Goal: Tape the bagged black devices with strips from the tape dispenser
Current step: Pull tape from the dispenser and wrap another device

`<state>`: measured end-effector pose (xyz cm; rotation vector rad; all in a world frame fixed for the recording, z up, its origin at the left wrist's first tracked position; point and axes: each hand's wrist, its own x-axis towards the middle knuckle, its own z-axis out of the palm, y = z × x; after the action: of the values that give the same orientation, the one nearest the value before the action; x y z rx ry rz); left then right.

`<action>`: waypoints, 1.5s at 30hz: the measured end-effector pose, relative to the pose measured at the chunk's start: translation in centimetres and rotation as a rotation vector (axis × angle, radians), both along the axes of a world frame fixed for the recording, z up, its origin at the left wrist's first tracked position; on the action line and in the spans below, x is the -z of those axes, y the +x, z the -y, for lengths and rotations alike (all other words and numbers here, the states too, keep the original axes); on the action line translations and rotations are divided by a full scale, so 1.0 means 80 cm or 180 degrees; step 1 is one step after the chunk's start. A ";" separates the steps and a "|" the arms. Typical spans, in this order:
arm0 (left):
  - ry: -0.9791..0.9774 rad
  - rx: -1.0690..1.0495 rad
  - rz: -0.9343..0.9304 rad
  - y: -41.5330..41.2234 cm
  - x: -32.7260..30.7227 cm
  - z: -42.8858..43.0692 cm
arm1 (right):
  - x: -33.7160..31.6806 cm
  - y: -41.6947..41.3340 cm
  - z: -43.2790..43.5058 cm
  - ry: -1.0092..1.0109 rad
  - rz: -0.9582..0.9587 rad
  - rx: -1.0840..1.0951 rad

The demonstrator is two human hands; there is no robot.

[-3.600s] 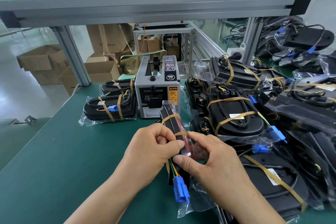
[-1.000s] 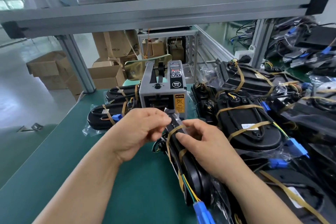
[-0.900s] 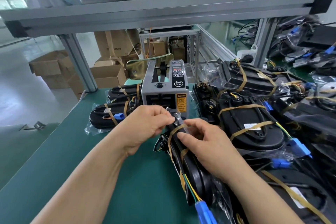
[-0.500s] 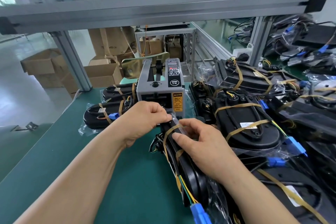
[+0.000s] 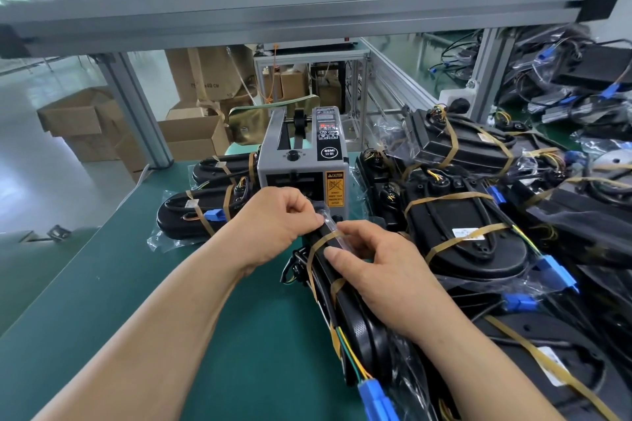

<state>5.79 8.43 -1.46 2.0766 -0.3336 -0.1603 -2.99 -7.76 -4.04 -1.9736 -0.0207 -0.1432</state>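
Grip: your left hand (image 5: 278, 219) and right hand (image 5: 379, 267) pinched the long black bagged device (image 5: 345, 297) on edge | Place: far end just before the grey boxy tape dispenser (image 5: 302, 167) | Why: likely smoothing the tan tape strip (image 5: 325, 238) flat.

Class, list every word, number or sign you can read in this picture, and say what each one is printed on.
"SEMI": round black badge on the tape dispenser.
"CAUTION": yellow warning sticker on the dispenser's front; the smaller lines below it are too blurred to read.
"40 CM": tall cardboard box behind the bench; the digits before it are unclear.
White labels on the bagged black devices: too small to read.
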 end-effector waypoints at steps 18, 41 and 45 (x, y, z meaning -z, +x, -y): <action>-0.1182 -0.0779 -0.0812 -0.019 0.022 0.016 | -0.007 0.002 0.005 -0.0428 -0.0120 -0.0082; -0.2517 -0.1955 -0.2209 0.058 0.026 0.037 | -0.058 0.004 0.036 0.1260 0.0277 0.0762; -0.2810 -0.2393 -0.2160 0.067 0.026 0.049 | -0.038 -0.011 0.020 0.1242 0.0711 0.1002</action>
<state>11.14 4.52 -3.57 1.0619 0.6828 -0.1988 -3.85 -9.33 -1.01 -1.5524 0.1623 -0.5327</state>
